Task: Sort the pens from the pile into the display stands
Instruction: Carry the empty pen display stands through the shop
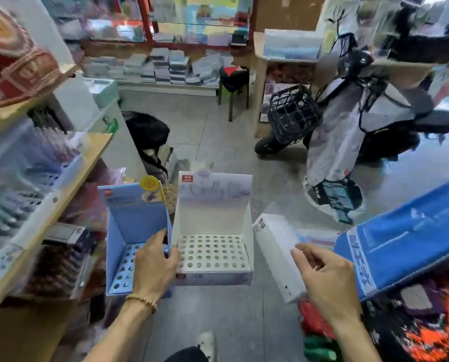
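The left hand (154, 265) grips two cardboard display stands together, thumb and fingers curled over the walls where they meet: a blue display stand (129, 231) on the left and a white display stand (213, 231) on the right, touching side by side and held out over the grey floor (218, 131). Both stands have a perforated base full of round holes, and every hole that shows holds nothing. A beaded bracelet (142, 300) sits on the left wrist. The right hand (328, 278) has its fingers curled round the lower end of a long white box (277, 254), which tilts up toward the white stand and lies just beside its right wall. No loose pens or pile can be made out; the packets on the wooden shelf (61, 194) at the left are too blurred to tell what they hold. Just behind the stands a yellow round tag (150, 183) sticks up, and a black bag (147, 134) lies on the floor beyond it. Farther out a black stool (234, 82) stands before stacks of notebooks (166, 66), and an electric scooter (348, 121) with a black wire basket (292, 113) is parked at the right. A large blue package (406, 239) juts in from the right edge, near the right hand, above a jumble of red and orange goods (432, 327). A shoe tip (207, 343) shows at the bottom edge.
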Demonstrator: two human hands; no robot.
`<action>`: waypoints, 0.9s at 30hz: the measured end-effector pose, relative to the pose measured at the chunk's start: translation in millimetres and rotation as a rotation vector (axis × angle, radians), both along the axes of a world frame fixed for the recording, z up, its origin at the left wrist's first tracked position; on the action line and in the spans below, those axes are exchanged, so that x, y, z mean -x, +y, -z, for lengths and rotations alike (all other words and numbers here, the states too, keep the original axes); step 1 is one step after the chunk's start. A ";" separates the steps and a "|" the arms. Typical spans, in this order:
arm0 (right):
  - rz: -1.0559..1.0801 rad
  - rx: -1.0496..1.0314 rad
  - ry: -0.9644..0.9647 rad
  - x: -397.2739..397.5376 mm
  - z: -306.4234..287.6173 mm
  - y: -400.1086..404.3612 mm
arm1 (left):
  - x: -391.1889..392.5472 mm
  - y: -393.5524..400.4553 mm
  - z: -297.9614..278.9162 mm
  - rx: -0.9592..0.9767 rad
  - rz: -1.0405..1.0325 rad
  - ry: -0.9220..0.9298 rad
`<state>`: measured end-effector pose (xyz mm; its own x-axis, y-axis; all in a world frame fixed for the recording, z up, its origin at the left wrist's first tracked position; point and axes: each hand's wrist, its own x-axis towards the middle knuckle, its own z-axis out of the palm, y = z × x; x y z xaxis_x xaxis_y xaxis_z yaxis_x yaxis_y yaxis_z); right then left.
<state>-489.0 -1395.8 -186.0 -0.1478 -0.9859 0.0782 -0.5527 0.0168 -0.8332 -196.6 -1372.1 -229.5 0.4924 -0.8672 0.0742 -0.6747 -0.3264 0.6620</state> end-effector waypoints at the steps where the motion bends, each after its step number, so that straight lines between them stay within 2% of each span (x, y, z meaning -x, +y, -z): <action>1: 0.017 -0.001 0.000 -2.5 -0.9 -23.9 | -4.3 -31.9 -4.5 0.004 0.006 0.003; 8: 0.052 0.034 0.005 -7.3 1.1 -189.9 | -9.6 -233.6 -9.0 0.022 0.043 0.018; 13: -0.027 0.051 0.019 -1.5 16.9 -337.3 | 2.3 -358.8 6.6 0.025 0.020 0.007; 20: -0.131 0.033 0.026 -12.8 6.9 -534.7 | -2.2 -481.7 -4.9 -0.012 -0.125 0.013; 27: -0.232 0.018 0.004 -75.4 16.5 -707.6 | -53.0 -609.7 11.0 -0.040 -0.248 -0.002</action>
